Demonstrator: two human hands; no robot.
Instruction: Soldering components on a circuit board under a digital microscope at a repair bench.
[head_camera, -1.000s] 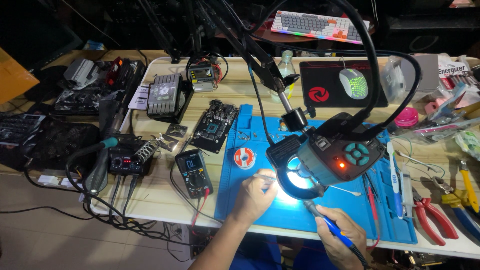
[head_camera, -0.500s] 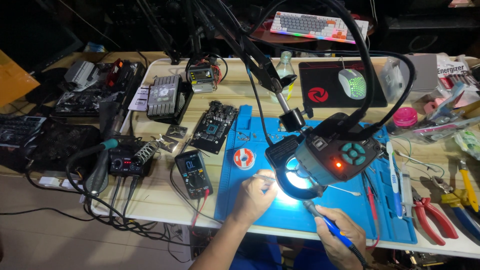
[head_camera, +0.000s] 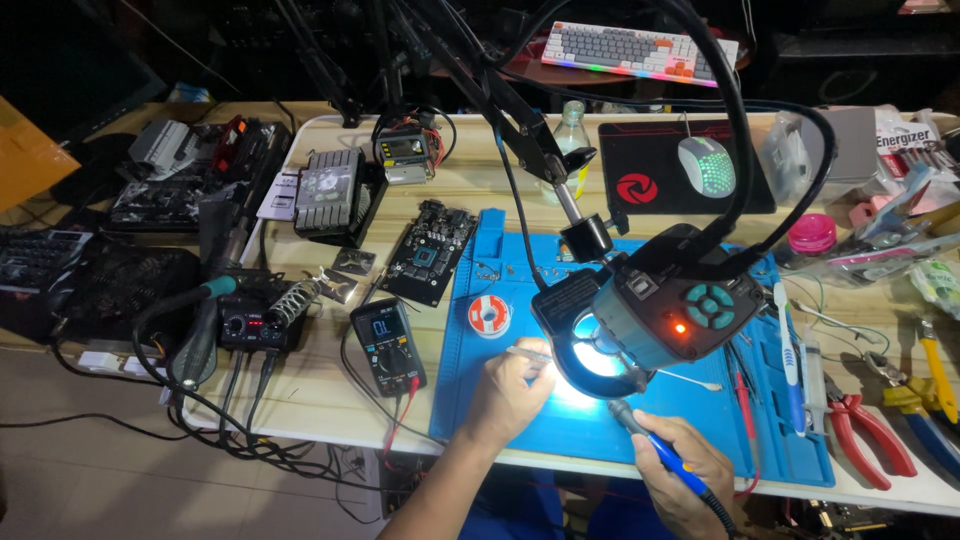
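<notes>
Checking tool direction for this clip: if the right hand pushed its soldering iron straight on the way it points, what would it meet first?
Probably the lit work spot under the magnifier lamp: the soldering iron in the right hand points up-left beneath it. Depth unclear.

pale wooden table on tan floor, dark surroundings.

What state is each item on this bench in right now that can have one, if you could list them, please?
Magnifier lamp: lit, red indicator on.
Soldering iron: held in right hand, tip under the lamp.
Left hand: holding a thin rod by the lamp.
Multimeter: display on.
Soldering station: display lit.
Keyboard: backlit.
Mouse: lit.
Red pliers: lying unused.
</notes>
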